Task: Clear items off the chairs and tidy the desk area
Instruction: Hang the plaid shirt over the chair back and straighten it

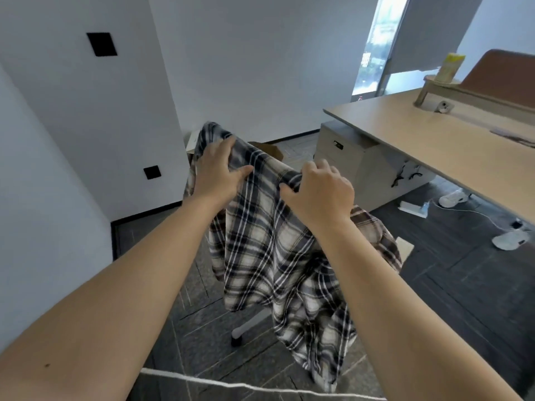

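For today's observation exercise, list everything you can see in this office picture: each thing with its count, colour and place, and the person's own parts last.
plaid shirt: one, black, white and grey check, held up over the chair
chair: one, pale grey leg and castor showing, under the shirt
desk: one, light wood, right
drawer unit: one, beige, under the desk's near end
yellow packet: one, on a small wooden stand at the desk's far side
brown chair back: one, behind the desk
cardboard box: one, brown, on the floor behind the shirt
white shoes: two, on the floor under the desk
black wall plates: two, left wall
left hand: one, grips the shirt's top
right hand: one, grips the shirt's top
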`<move>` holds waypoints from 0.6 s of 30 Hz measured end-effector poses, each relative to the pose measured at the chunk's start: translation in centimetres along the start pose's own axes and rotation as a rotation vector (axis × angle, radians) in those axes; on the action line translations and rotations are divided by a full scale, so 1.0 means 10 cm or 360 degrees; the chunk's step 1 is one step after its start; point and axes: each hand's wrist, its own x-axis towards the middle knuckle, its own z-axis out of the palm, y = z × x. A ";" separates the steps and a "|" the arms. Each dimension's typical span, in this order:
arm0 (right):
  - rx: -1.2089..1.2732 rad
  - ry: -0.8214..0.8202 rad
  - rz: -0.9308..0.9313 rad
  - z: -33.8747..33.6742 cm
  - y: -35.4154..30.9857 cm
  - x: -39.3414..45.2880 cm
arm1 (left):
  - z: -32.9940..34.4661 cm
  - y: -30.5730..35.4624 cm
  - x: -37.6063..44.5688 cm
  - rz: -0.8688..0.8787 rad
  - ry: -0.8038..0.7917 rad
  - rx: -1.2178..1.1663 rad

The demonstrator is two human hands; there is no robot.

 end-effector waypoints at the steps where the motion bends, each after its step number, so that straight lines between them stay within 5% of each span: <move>1: -0.0050 0.0027 0.0001 0.02 -0.03 0.01 | 0.01 0.00 0.04 0.0046 -0.0045 0.0100; 8: -0.0146 0.0295 0.0038 0.16 0.08 -0.04 | 0.13 -0.03 0.19 0.0317 -0.0272 0.0463; 18: -0.0066 0.0209 0.0147 -0.01 0.33 -0.09 | 0.38 0.19 0.03 0.0605 -0.0026 0.0341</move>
